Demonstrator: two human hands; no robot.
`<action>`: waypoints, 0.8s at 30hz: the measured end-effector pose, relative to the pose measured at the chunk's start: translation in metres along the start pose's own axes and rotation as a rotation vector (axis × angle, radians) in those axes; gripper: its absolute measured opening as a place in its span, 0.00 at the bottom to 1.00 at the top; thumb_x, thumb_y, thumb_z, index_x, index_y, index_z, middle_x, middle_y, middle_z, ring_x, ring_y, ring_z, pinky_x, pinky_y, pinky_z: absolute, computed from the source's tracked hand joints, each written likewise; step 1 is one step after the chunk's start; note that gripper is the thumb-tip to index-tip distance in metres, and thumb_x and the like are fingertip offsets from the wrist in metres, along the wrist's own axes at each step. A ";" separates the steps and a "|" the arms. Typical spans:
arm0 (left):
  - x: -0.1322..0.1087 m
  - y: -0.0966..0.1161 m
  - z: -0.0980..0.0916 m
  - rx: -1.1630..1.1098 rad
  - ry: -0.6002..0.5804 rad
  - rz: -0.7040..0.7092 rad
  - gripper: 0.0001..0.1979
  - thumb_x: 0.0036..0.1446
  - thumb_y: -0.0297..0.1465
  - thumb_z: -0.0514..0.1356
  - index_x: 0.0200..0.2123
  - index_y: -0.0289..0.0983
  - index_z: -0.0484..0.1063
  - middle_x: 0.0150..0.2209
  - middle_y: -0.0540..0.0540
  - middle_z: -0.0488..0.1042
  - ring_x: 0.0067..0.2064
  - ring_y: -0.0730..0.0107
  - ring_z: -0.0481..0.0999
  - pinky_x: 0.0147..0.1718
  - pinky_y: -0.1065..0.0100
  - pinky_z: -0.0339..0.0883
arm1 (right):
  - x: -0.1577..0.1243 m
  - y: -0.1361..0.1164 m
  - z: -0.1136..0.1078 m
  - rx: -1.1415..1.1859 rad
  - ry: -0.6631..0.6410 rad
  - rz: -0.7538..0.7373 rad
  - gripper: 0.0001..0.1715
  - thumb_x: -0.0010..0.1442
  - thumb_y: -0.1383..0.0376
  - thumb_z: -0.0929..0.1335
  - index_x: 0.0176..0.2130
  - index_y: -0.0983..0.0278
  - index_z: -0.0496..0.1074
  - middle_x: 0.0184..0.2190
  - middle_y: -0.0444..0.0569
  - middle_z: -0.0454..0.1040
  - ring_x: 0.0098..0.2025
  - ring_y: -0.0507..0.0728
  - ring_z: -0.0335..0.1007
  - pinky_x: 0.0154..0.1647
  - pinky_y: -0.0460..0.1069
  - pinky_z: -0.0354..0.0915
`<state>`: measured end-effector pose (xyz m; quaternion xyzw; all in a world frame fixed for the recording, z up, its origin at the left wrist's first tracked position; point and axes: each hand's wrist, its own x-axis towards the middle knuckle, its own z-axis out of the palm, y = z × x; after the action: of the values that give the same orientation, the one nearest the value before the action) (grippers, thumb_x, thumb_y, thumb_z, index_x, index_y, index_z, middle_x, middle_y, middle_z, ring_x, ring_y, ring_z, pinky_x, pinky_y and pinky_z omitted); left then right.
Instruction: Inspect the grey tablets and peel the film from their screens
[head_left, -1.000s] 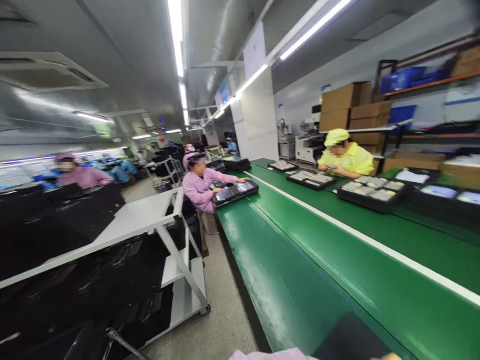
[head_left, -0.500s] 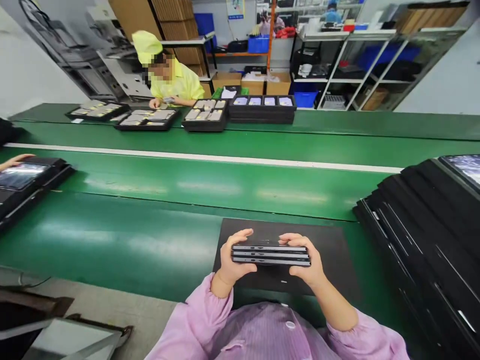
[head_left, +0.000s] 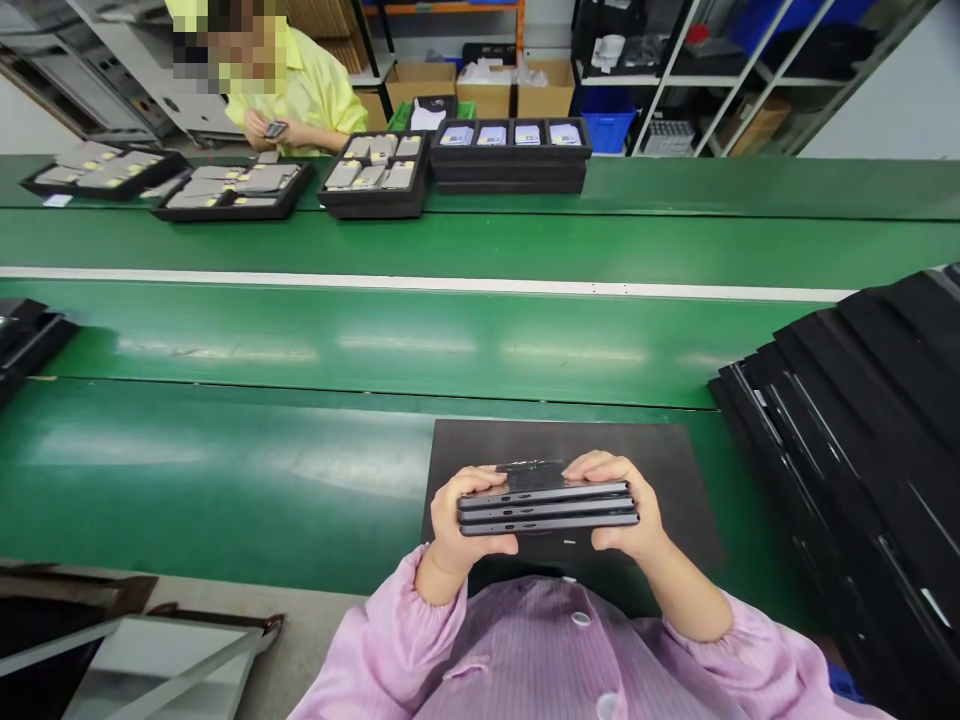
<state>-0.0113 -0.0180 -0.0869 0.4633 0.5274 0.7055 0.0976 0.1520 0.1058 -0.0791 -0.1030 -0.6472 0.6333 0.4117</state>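
Observation:
A stack of three thin dark tablet-like devices (head_left: 547,508) is held level, edge-on to me, above a black mat (head_left: 645,450). My left hand (head_left: 465,515) grips its left end, fingers on top and thumb beneath. Round the right end, my right hand (head_left: 626,505) has the same kind of grip. The top device has a glossy upper face, partly covered by my fingers.
Black trays (head_left: 862,400) are piled high on the right of the green bench (head_left: 225,480). Across it, a person in yellow (head_left: 315,90) holds a small item beside trays of grey pieces (head_left: 375,180). More black trays (head_left: 30,340) lie far left.
The view has tipped down and shifted. The stack has tilted a little, so more of its top face shows. The hand on the far-left tray is out of view.

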 end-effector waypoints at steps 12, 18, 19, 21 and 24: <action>0.000 0.001 -0.004 0.009 -0.041 0.018 0.30 0.39 0.51 0.66 0.41 0.37 0.70 0.33 0.44 0.78 0.35 0.61 0.79 0.40 0.54 0.75 | 0.007 -0.004 0.001 -0.006 -0.054 -0.051 0.29 0.47 0.49 0.75 0.44 0.58 0.69 0.32 0.49 0.72 0.36 0.61 0.71 0.36 0.56 0.69; 0.007 -0.007 -0.008 -0.029 -0.055 -0.023 0.29 0.39 0.51 0.66 0.40 0.37 0.70 0.33 0.45 0.78 0.34 0.60 0.80 0.40 0.52 0.75 | 0.013 0.002 -0.001 -0.058 -0.028 -0.075 0.30 0.46 0.46 0.74 0.44 0.57 0.68 0.32 0.50 0.72 0.34 0.60 0.71 0.34 0.55 0.70; 0.008 -0.010 -0.008 -0.028 -0.054 -0.024 0.29 0.38 0.51 0.67 0.39 0.37 0.70 0.33 0.45 0.78 0.34 0.60 0.80 0.40 0.52 0.75 | 0.011 0.001 -0.002 -0.065 -0.030 -0.073 0.30 0.47 0.46 0.74 0.44 0.57 0.68 0.32 0.50 0.73 0.34 0.60 0.72 0.34 0.56 0.70; 0.005 -0.009 -0.006 -0.006 -0.039 -0.032 0.30 0.38 0.52 0.67 0.39 0.38 0.70 0.32 0.45 0.78 0.33 0.60 0.80 0.40 0.52 0.74 | 0.003 -0.004 -0.002 -0.077 -0.044 -0.070 0.29 0.48 0.45 0.73 0.43 0.57 0.68 0.32 0.50 0.73 0.34 0.62 0.72 0.34 0.57 0.70; -0.015 0.009 0.003 0.072 0.017 -0.112 0.32 0.34 0.56 0.65 0.37 0.39 0.71 0.29 0.44 0.78 0.32 0.59 0.79 0.38 0.53 0.74 | -0.008 -0.009 0.003 -0.143 -0.033 -0.003 0.26 0.51 0.44 0.71 0.43 0.57 0.69 0.34 0.49 0.74 0.38 0.63 0.72 0.37 0.58 0.71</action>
<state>0.0028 -0.0291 -0.0874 0.4301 0.5783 0.6835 0.1158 0.1584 0.0974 -0.0740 -0.1206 -0.6977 0.5864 0.3934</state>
